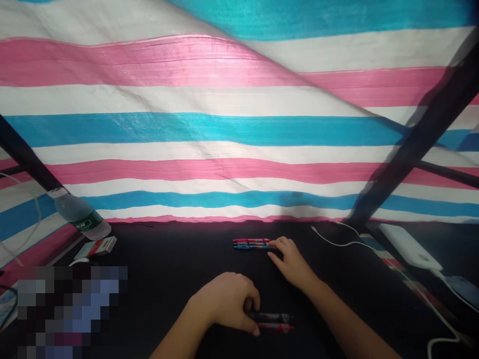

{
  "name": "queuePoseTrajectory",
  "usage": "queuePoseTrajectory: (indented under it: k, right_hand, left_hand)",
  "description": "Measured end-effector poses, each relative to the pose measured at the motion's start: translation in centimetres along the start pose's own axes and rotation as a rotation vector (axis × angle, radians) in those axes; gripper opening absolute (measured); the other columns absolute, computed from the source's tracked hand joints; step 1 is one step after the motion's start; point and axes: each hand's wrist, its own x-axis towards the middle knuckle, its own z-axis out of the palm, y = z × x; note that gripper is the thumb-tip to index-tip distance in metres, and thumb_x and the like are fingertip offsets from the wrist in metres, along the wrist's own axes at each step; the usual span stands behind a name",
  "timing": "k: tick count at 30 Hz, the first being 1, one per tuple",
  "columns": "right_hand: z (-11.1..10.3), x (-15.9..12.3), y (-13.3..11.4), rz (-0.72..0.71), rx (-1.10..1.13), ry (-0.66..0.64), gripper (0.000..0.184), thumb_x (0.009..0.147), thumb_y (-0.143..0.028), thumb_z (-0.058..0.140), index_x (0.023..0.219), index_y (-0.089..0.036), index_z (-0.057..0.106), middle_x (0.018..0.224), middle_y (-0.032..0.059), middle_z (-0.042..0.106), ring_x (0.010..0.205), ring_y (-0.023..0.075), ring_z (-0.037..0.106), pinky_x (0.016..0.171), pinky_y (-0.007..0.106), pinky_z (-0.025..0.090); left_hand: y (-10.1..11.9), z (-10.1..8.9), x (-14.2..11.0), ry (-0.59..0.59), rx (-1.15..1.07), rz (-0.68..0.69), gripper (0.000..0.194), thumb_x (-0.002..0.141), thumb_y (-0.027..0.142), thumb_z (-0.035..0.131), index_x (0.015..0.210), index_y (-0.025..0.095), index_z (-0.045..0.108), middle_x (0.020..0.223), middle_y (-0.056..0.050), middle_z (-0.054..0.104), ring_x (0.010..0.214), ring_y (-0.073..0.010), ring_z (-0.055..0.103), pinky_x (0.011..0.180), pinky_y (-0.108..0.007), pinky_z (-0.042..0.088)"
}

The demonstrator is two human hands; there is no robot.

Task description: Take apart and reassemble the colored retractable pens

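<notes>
Three pens (247, 244) together in a row, right at the fingertips of the right hand (290, 260), thumb and forefinger apart; a dark pen (275, 317) and a red pen (276, 327) separate, by the left hand (230, 301), its grip unclear.

A makeshift shelter, its black table (157, 279) walled by striped sheeting (209, 129).

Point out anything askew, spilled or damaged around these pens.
Nothing looks spilled or damaged. Beyond the pens, a slanting fold or edge crosses the striped sheet at upper right, putting its stripes out of line.
</notes>
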Motion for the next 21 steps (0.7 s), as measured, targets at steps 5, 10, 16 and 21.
queuePoseTrajectory:
  k: [5,10,16,21]
  right_hand:
    - [0.03,-0.04,0.69,0.006,-0.065,-0.032,0.024,0.091,-0.023,0.064,0.113,-0.029,0.072,0.102,0.008,0.064,0.099,0.0308,0.057,0.092,0.049,0.048]
    - [-0.03,0.01,0.64,-0.004,-0.062,-0.035,0.023,0.091,-0.021,0.063,0.111,-0.028,0.071,0.101,0.0081,0.064,0.099,0.0309,0.058,0.092,0.049,0.048]
    - [0.0,0.15,0.77,0.005,-0.071,-0.023,0.022,0.093,-0.024,0.063,0.113,-0.029,0.071,0.1,0.0082,0.063,0.099,0.0313,0.059,0.091,0.048,0.05]
    - [0.03,0.17,0.93,0.004,-0.036,-0.026,0.009,0.091,-0.026,0.066,0.096,-0.028,0.073,0.097,0.0071,0.063,0.097,0.0306,0.059,0.089,0.047,0.049]
  left_hand:
    - [0.04,0.37,0.2,-0.011,0.008,-0.003,0.028,0.068,0.048,0.087,0.089,0.03,0.081,0.081,0.002,0.077,0.068,-0.0197,0.068,0.056,-0.028,0.04]
    - [-0.06,0.62,0.22,0.012,0.017,0.021,0.022,0.07,0.045,0.086,0.086,0.03,0.081,0.079,0.002,0.077,0.066,-0.0188,0.068,0.055,-0.028,0.04]
    - [0.08,0.61,0.15,0.016,0.011,0.011,0.025,0.071,0.049,0.085,0.085,0.029,0.08,0.078,0.003,0.076,0.065,-0.0179,0.067,0.054,-0.028,0.038]
    - [-0.05,0.56,0.34,0.118,0.032,0.04,0.021,0.08,0.047,0.08,0.084,0.027,0.077,0.079,0.003,0.074,0.067,-0.0165,0.065,0.058,-0.027,0.039]
